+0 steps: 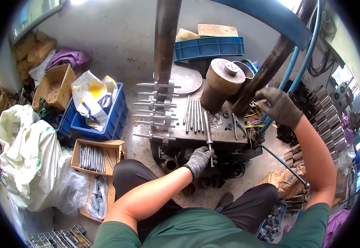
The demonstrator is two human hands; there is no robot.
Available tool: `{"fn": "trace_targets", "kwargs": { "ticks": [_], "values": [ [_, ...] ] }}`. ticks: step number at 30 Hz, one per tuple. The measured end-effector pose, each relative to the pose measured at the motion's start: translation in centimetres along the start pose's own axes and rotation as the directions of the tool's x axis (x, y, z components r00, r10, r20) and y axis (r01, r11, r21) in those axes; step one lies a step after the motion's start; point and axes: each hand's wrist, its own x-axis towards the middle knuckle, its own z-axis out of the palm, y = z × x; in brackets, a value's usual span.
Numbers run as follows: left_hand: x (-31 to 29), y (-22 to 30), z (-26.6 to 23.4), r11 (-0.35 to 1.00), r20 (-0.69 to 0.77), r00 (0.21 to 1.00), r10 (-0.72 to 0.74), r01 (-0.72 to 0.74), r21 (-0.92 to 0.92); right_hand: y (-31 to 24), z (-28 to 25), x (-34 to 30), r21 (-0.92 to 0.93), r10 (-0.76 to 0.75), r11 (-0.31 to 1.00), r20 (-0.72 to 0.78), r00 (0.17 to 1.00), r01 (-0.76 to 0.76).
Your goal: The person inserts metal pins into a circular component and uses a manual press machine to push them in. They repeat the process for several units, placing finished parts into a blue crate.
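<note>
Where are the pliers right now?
In the head view, the pliers lie toward the right end of the worktable, beside two small dark rings.

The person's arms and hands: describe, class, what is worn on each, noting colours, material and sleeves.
The left hand and right hand both wear grey fabric gloves ending around the wrist; the right one looks browner. The dark green sleeves are short, leaving the forearms uncovered.

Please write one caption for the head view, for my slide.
Gloved left hand holding a metal shaft at a cluttered workbench, gloved right hand raised.
</note>
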Motion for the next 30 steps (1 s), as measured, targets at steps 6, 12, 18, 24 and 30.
{"fn": "trace_targets", "kwargs": {
  "ticks": [6,12,18,24,30],
  "values": [
    [0.6,0.2,-0.6,0.998,0.1,0.994,0.046,-0.049,0.03,-1.4,-4.2,-15.2,-0.283,0.071,0.959,0.228,0.971,-0.004],
    [-2.5,1.4,0.5,0.9,0.108,0.928,0.357,-0.373,0.227,-3.1,-5.2,-26.7,-0.248,0.327,0.927,0.16,0.932,-0.283],
    [-1.5,8.9,4.2,0.545,0.198,0.603,0.773,-0.791,0.28,-3.2,-2.9,-29.4,-0.259,0.291,0.901,-0.239,0.926,-0.349],
    [3.5,21.0,7.5,0.504,0.268,0.451,0.851,-0.845,-0.178,1.7,-5.6,-22.8,-0.246,-0.07,0.96,-0.679,0.731,-0.137],
    [8.3,29.8,10.3,0.377,0.038,0.38,0.924,-0.924,0.063,7.1,-6.8,-16.5,-0.064,0.166,0.946,-0.746,0.645,-0.317]
  ]
}}
